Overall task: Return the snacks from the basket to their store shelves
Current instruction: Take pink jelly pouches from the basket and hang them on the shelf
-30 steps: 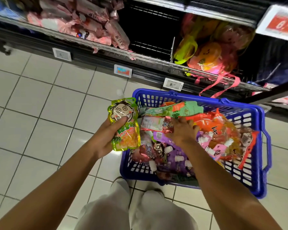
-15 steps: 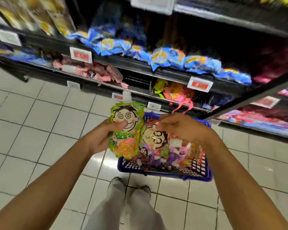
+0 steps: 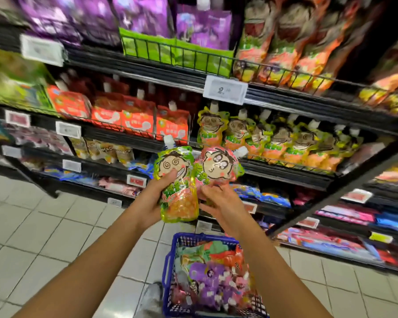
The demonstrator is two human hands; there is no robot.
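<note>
My left hand (image 3: 153, 198) grips a green-edged jelly pouch (image 3: 178, 187) with a cartoon face and orange contents, held upright. My right hand (image 3: 218, 203) holds a second, pink-topped cartoon-face pouch (image 3: 218, 165) by its lower end, right beside the first. Both pouches are raised in front of a shelf row of matching green-and-orange cartoon pouches (image 3: 276, 140). Below my arms, on the floor, stands the blue basket (image 3: 170, 269), which holds several more snack packs in purple, pink, green and orange.
Black store shelves (image 3: 285, 106) rise ahead, stocked with red pouches (image 3: 129, 118), purple bags (image 3: 145, 17) and orange bags (image 3: 283, 42), with white price tags (image 3: 225, 89) on the rails. A white tiled floor (image 3: 44, 226) lies to the left. My shoe (image 3: 151, 297) is next to the basket.
My view has swung up from the basket to the upper shelves. My right hand took a second pouch out of the basket, and both hands lifted their pouches toward the matching shelf row.
</note>
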